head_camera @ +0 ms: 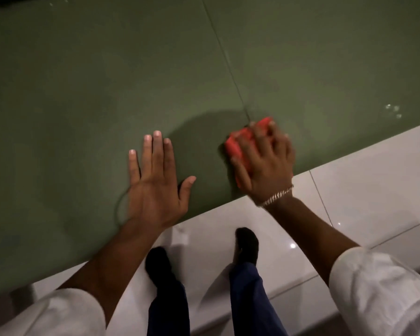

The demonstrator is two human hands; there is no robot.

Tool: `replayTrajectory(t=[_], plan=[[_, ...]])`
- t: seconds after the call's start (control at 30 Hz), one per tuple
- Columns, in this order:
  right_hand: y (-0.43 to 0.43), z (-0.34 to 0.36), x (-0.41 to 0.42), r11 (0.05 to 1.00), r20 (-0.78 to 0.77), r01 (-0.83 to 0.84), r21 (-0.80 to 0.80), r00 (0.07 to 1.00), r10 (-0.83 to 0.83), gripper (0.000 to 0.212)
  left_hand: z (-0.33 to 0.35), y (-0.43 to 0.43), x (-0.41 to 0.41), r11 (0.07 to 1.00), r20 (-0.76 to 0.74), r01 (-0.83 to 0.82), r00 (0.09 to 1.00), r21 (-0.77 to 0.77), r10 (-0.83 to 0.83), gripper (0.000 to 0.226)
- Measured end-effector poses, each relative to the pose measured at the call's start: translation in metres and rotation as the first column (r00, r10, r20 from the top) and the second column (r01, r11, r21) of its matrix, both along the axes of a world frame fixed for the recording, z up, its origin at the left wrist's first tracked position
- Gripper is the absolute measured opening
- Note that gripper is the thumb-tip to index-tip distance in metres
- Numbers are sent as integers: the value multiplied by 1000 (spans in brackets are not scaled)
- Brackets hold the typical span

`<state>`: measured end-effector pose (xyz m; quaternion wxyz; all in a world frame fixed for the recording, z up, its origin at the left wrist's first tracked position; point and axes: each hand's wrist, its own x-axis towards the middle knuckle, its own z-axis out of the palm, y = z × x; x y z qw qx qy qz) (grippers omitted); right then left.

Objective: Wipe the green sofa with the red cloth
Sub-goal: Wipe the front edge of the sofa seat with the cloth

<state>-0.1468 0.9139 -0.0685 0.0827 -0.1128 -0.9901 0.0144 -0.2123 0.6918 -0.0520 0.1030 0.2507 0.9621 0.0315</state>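
Observation:
The green sofa (pixel 107 81) fills the upper and left part of the head view, with a thin seam between two cushions running down toward its front edge. My right hand (pixel 267 166) presses a bunched red cloth (pixel 238 144) onto the seat just beside the seam's lower end, near the front edge. The hand is blurred and wears a bracelet on the wrist. My left hand (pixel 155 183) lies flat on the left cushion, palm down with fingers spread, holding nothing.
A glossy white tiled floor (pixel 361 190) runs along the sofa's front edge at the lower right. My two feet in dark shoes (pixel 247 243) and blue trousers stand on it close to the sofa. Small bright specks (pixel 393 110) show on the right cushion.

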Motion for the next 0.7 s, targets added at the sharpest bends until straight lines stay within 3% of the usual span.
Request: replayTrajectory(t=[0.07,0.1,0.2,0.27,0.3,0.43,0.57,0.7], plan=[[24,-3,29,982,-28,-186,36,982,187,47,2,28,2,999,7,28,1000,26,-28,82],[46,-4,34,985,-31,-171,36,985,172,46,1,42,2,998,1,54,999,31,-54,81],[101,-2,14,976,-42,214,-38,976,-215,45,-1,80,0,995,-11,94,996,21,-94,80],[111,1,-2,935,-54,345,-76,935,-349,44,-3,102,-3,995,-23,101,995,11,-100,79],[109,1,-1,945,-59,316,-84,945,-321,44,-3,112,-3,995,-23,103,994,7,-103,79],[132,-4,38,998,-86,-60,-21,995,58,45,-4,148,-4,986,-39,166,986,34,-165,80],[211,-6,39,991,-81,127,30,989,-125,43,-6,196,-7,967,-55,248,968,61,-245,81],[277,3,9,961,-22,273,-36,961,-274,46,-9,267,-15,965,-51,255,966,65,-252,84]])
